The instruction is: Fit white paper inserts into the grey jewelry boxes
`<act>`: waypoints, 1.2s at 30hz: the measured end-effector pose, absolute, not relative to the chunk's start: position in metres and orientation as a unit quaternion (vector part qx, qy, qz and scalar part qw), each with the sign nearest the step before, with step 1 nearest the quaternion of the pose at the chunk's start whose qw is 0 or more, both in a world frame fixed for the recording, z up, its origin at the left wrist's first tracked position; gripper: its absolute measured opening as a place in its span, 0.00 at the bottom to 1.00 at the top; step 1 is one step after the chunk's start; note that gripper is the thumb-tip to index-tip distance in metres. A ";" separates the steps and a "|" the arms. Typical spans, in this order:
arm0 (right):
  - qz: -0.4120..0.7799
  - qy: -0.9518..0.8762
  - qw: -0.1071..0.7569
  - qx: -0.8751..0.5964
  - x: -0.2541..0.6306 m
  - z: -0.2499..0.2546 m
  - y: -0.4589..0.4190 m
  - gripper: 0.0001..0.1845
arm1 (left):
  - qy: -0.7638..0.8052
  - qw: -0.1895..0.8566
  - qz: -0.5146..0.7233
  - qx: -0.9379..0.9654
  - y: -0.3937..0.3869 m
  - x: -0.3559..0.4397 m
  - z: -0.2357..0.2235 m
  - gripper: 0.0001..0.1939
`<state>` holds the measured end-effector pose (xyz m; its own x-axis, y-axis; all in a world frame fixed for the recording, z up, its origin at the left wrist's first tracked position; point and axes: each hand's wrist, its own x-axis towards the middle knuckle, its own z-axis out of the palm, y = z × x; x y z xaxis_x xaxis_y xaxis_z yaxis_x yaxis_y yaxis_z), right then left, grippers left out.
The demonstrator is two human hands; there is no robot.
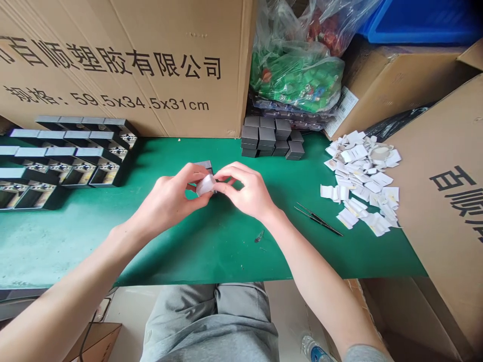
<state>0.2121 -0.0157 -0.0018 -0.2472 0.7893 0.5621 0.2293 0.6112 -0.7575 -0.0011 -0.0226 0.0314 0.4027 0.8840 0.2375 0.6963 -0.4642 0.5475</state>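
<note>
A small white paper packet [206,186] is pinched between my two hands above the green mat. My left hand [175,193] has thumb and fingers closed round its left side. On its right edge, the fingertips of my right hand [247,191] are pressed together. Just behind the packet shows part of a small dark grey box [206,164], mostly covered by my fingers. Black tweezers [319,219] lie on the mat to the right of my right hand. Farther right is a loose heap of similar white packets [362,176].
Rows of open black boxes [81,156] stand at the left. Small closed dark boxes [271,137] are stacked at the back, before plastic bags [298,75] of green and red items. Large cartons [124,65] wall the back and the right side [445,151]. A blue bin [426,22] sits upper right.
</note>
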 end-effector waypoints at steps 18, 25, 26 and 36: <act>0.295 -0.762 0.457 -0.351 0.213 -0.005 -0.019 0.10 | 0.430 0.232 0.339 0.804 -0.021 -0.022 0.017 0.21; 0.328 -0.715 0.481 -0.388 0.229 -0.003 -0.014 0.12 | 0.516 0.229 0.358 0.744 -0.013 -0.035 0.007 0.31; 0.325 -0.716 0.477 -0.393 0.229 -0.004 -0.014 0.12 | 0.511 0.246 0.329 0.755 -0.009 -0.036 0.006 0.39; 0.336 -0.727 0.444 -0.402 0.228 -0.006 -0.012 0.11 | 0.452 0.332 0.222 0.797 0.041 -0.030 0.017 0.58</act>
<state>0.2283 -0.0117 -0.0063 -0.2821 0.8826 0.3761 0.2859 0.4515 -0.8452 -0.0299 0.0408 0.0168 0.4922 0.8689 0.0535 0.5738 -0.3700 0.7307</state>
